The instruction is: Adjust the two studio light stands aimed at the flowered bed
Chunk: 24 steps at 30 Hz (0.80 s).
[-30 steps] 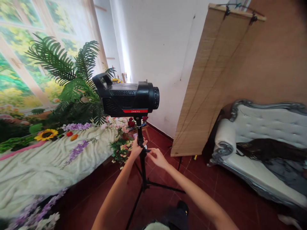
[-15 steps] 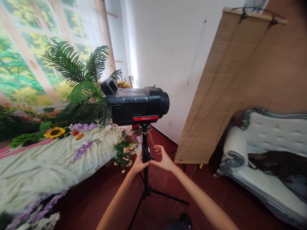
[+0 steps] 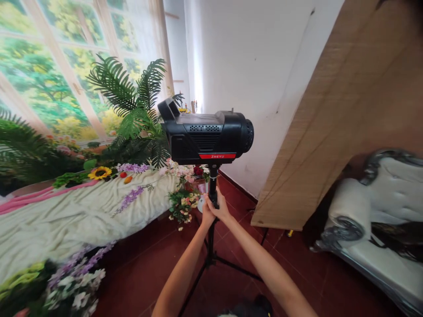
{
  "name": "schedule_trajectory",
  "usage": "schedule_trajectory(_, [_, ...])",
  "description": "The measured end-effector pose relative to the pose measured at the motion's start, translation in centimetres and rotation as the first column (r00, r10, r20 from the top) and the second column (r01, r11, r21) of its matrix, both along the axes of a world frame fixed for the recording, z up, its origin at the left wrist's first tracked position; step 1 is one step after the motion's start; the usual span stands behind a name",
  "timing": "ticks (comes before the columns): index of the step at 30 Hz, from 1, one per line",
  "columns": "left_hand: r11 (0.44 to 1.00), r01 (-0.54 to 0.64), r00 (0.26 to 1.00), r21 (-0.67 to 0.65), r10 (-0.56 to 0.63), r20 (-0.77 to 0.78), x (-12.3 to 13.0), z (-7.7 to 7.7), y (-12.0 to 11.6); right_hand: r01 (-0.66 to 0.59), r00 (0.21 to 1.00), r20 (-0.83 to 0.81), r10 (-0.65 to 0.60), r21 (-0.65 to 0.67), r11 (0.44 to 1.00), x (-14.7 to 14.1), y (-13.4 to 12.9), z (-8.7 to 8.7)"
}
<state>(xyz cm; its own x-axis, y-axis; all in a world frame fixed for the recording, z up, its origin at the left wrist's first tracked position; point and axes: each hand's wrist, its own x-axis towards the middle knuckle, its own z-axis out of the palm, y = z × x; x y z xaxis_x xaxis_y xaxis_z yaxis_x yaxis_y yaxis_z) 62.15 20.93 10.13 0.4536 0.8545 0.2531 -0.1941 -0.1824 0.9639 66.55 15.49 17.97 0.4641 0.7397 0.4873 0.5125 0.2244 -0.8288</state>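
Note:
A black studio light [image 3: 205,137] with a red label reading ZHEYU sits on top of a black light stand [image 3: 213,180]. Its lamp end points right. Just below the light, my left hand [image 3: 208,211] wraps the stand's pole from the left. My right hand [image 3: 222,208] closes round the same pole from the right, against the left hand. Parts of the fingers are hidden behind the pole. The stand's legs spread on the floor below.
A cream cloth [image 3: 142,193] with a sunflower [image 3: 100,172] and other flowers lies to the left, before a palm plant [image 3: 132,101]. On the right stand a hanging bamboo blind [image 3: 297,163] and a white tufted sofa [image 3: 350,202]. The floor [image 3: 145,264] is dark red tile.
Both hands have closed round the pole; the right hand's fingers were spread beside it before. The view has turned somewhat left, so the scene sits further right.

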Motion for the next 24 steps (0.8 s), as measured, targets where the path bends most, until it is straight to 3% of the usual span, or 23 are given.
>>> schedule_trajectory(4, [0.999,-0.003,0.998,0.052,0.0,0.059,-0.3,0.1,-0.6,0.027,1.0,-0.006,-0.027,0.019,0.999,-0.3,0.0,2.9])
schedule_trajectory(11, [0.995,-0.014,1.0,0.094,0.014,0.006,-0.4,1.3,-0.7,-0.024,1.0,0.007,0.023,0.1,0.995,0.3,0.8,8.2])
schedule_trajectory(15, [0.998,0.061,0.998,0.029,-0.06,-0.035,-0.3,1.9,-0.6,-0.01,1.0,0.017,0.007,0.138,0.99,0.7,1.3,10.6])
schedule_trajectory(18, [0.997,0.073,0.996,-0.007,-0.073,-0.053,0.0,1.9,-0.5,-0.017,0.999,0.033,0.012,0.158,0.987,0.9,1.5,11.3])
schedule_trajectory(24, [1.0,0.021,0.996,0.016,-0.019,-0.084,0.6,0.7,0.2,-0.019,0.999,0.048,0.012,0.146,0.989,0.7,1.2,11.3])
